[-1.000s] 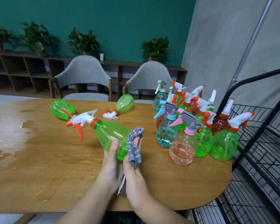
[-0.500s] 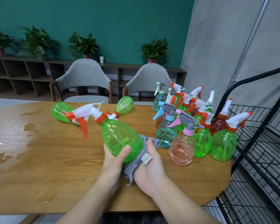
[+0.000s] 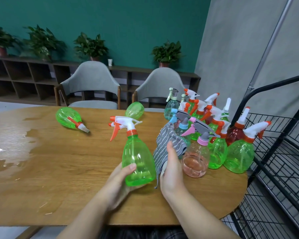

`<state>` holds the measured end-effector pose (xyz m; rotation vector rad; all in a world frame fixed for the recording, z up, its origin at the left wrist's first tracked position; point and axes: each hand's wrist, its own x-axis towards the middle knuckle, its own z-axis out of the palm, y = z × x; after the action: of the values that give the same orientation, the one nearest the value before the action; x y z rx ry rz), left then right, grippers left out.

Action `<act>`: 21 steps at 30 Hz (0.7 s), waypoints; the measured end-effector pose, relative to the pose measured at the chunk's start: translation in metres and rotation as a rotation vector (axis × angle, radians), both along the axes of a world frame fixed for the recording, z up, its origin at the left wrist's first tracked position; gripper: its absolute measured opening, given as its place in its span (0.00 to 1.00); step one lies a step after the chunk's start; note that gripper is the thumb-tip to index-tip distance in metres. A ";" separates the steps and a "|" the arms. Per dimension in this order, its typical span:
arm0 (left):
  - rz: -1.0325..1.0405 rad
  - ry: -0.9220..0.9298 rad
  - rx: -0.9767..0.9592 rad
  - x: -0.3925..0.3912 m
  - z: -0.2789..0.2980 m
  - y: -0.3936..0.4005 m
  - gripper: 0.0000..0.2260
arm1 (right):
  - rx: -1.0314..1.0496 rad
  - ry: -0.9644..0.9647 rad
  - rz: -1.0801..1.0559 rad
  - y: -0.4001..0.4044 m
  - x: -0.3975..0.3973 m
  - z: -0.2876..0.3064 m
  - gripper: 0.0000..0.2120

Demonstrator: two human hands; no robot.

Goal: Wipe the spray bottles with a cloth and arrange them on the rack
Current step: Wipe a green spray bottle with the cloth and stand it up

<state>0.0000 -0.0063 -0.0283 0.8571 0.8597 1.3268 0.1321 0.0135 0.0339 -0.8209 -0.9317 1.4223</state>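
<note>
Held bottle: a clear green plastic spray bottle with a white trigger head and orange collar stands nearly upright, lifted just off the brown oval wooden desk; nozzle and orange trigger point left.
Left hand: the left hand cups the bottle's base from below and the left; thumb laid across the lower front wall; fingers wrapped round it.
Right hand: the right hand grips a grey striped cloth; thumb on top of the folds; the cloth lies against the bottle's right side, so I judge the wipe is under way.
Waiting bottles: a crowd of upright spray bottles, green, teal, red and a clear pink one with a grey trigger, stands just beside the right hand; two more green bottles lie on their sides farther back.
Rack: the black wire rack stands off the desk's right edge; I see no bottle on its shelves.
Desk surface: pools of water shine on the left part.
Risk, knock: the pink bottle sits almost against the right hand; a wide wiping stroke could topple it into its neighbours.
Risk, slip: the grip is low on a smooth wall; a firm push from the cloth could tip the bottle.
Risk, re-wetting: setting it down at the left would wet it again.
</note>
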 end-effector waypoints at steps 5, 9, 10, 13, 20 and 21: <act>0.212 0.214 0.132 0.002 -0.010 -0.003 0.48 | 0.321 -0.494 0.015 0.011 -0.003 0.020 0.29; 0.238 0.326 0.219 0.004 -0.007 -0.003 0.48 | 0.564 -0.830 0.009 0.027 -0.019 0.025 0.32; 0.223 0.378 0.255 0.005 -0.004 -0.004 0.48 | 0.591 -0.949 0.030 0.031 -0.022 0.023 0.31; 0.206 0.426 0.276 0.009 0.000 -0.005 0.48 | 0.669 -1.412 0.059 0.033 -0.032 0.020 0.35; 0.176 0.413 0.277 0.010 0.001 -0.010 0.42 | 0.686 -1.653 -0.080 0.037 -0.053 0.035 0.39; 0.171 0.419 0.275 0.009 -0.001 -0.010 0.43 | 0.689 -1.638 -0.108 0.041 -0.054 0.037 0.38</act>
<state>0.0095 -0.0160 -0.0295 1.3331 1.1090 1.4599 0.0777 0.0545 0.0714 -1.3848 -2.3198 -0.0434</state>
